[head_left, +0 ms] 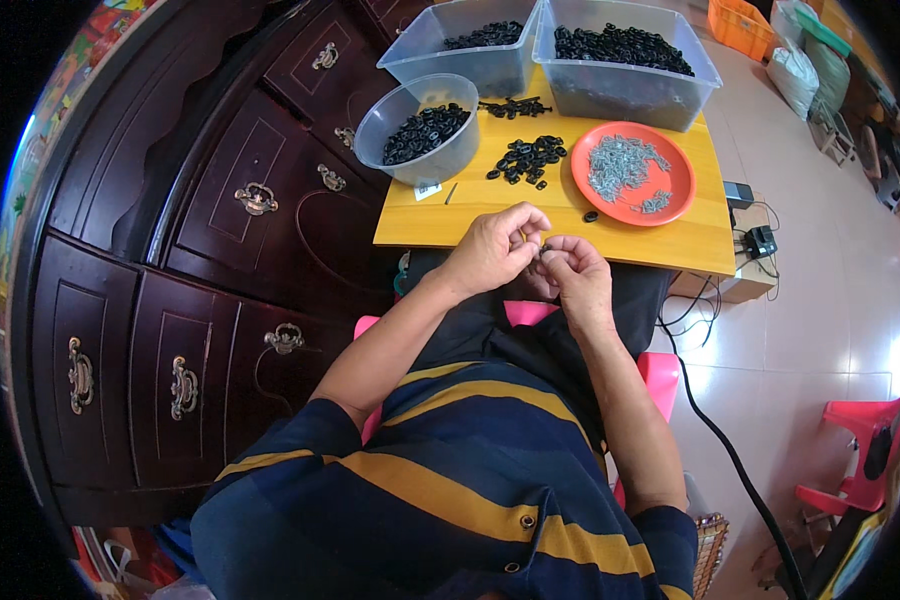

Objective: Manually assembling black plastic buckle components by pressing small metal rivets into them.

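Observation:
My left hand (492, 248) and my right hand (581, 283) meet just off the near edge of the yellow table, above my lap. Fingertips of both pinch a small dark piece (544, 251), mostly covered by the fingers, so its exact kind does not show. Beyond them lies a loose pile of black oval rings or buckles (526, 160). One black ring (591, 216) sits apart from it, near an orange-red plate (678, 205) holding many small silvery metal pieces (620, 168). A thin grey strip (451, 193) rests left of the pile.
A round clear tub (378, 145) of black rings stands at the table's left. Two clear bins (525, 75) (630, 98) with black parts are at the back. Dark drawers (255, 198) line the left side. A black cable (715, 425) runs along the floor at right.

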### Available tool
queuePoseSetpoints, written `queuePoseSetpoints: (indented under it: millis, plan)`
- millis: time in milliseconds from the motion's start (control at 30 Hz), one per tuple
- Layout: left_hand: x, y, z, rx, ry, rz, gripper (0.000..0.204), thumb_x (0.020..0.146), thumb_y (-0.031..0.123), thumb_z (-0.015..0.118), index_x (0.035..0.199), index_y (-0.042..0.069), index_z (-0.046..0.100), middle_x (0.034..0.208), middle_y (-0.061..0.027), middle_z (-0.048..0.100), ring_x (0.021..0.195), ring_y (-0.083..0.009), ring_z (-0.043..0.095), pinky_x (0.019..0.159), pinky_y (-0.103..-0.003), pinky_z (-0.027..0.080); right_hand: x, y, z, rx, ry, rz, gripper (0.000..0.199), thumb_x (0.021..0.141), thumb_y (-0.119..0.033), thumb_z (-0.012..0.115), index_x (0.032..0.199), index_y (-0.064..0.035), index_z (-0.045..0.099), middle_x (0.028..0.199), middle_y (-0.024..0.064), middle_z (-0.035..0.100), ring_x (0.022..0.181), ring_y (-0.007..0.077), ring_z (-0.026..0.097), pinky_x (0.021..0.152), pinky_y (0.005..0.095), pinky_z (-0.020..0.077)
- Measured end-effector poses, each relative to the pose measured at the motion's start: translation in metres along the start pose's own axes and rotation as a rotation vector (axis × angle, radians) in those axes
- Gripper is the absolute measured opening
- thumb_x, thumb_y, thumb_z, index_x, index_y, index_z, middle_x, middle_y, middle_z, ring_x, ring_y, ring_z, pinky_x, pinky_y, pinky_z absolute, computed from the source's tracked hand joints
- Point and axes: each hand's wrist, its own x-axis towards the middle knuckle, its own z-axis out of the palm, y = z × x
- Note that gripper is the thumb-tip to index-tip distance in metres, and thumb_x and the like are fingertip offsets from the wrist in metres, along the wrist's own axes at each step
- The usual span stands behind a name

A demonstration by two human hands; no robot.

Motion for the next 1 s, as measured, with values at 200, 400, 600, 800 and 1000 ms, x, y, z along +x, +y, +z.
queuePoseSetpoints:
  millis: [200,400,600,800,1000]
  plan:
    - [0.0,0.0,-0.001,0.022,-0.01,-0.025,0.024,0.086,-0.001,0.065,0.109,0.002,0.062,0.085,-0.0016,0.065,0.072,-0.0087,0.062,0.069,-0.026,0.052,0.0,0.0,0.0,-0.008,0.002,-0.01,0.016,0.094,0.0,0.066,0.109,0.0021,0.064,0.092,0.0045,0.071,0.08,0.0096,0.066,0.075,0.0224,0.0535]
    - [0.0,0.005,-0.001,0.03,-0.017,-0.027,0.025,0.086,0.0,0.066,0.11,0.002,0.062,0.084,-0.0028,0.066,0.071,-0.0103,0.063,0.068,-0.027,0.052,-0.002,-0.001,0.0,-0.015,-0.001,-0.007,0.016,0.093,0.0,0.067,0.109,0.0018,0.065,0.09,0.0039,0.071,0.077,0.0092,0.065,0.071,0.0213,0.0521]
    - [0.002,0.01,-0.002,0.094,-0.018,0.006,0.023,0.085,0.0,0.065,0.107,0.002,0.063,0.081,-0.0088,0.069,0.071,-0.0214,0.069,0.067,-0.034,0.055,-0.001,0.0,0.0,-0.104,0.029,-0.033,0.015,0.092,0.0,0.068,0.107,0.0025,0.066,0.088,0.0033,0.07,0.075,0.0093,0.065,0.071,0.0226,0.0539]
    - [0.009,0.014,0.001,0.126,-0.058,0.013,0.024,0.084,0.001,0.066,0.108,0.002,0.063,0.08,-0.0094,0.069,0.072,-0.0237,0.071,0.068,-0.035,0.056,0.0,-0.001,-0.003,-0.124,0.052,-0.017,0.015,0.091,0.001,0.068,0.106,0.0026,0.066,0.088,0.0029,0.07,0.074,0.009,0.064,0.07,0.0228,0.0541]
    - [0.027,0.001,-0.007,-0.101,-0.135,-0.032,0.027,0.086,0.006,0.07,0.112,0.002,0.066,0.08,-0.0031,0.068,0.07,-0.0107,0.065,0.068,-0.029,0.054,0.0,-0.004,-0.003,0.069,0.037,0.016,0.018,0.093,-0.003,0.068,0.11,-0.0008,0.063,0.092,0.0048,0.072,0.072,0.0086,0.064,0.067,0.0205,0.0515]
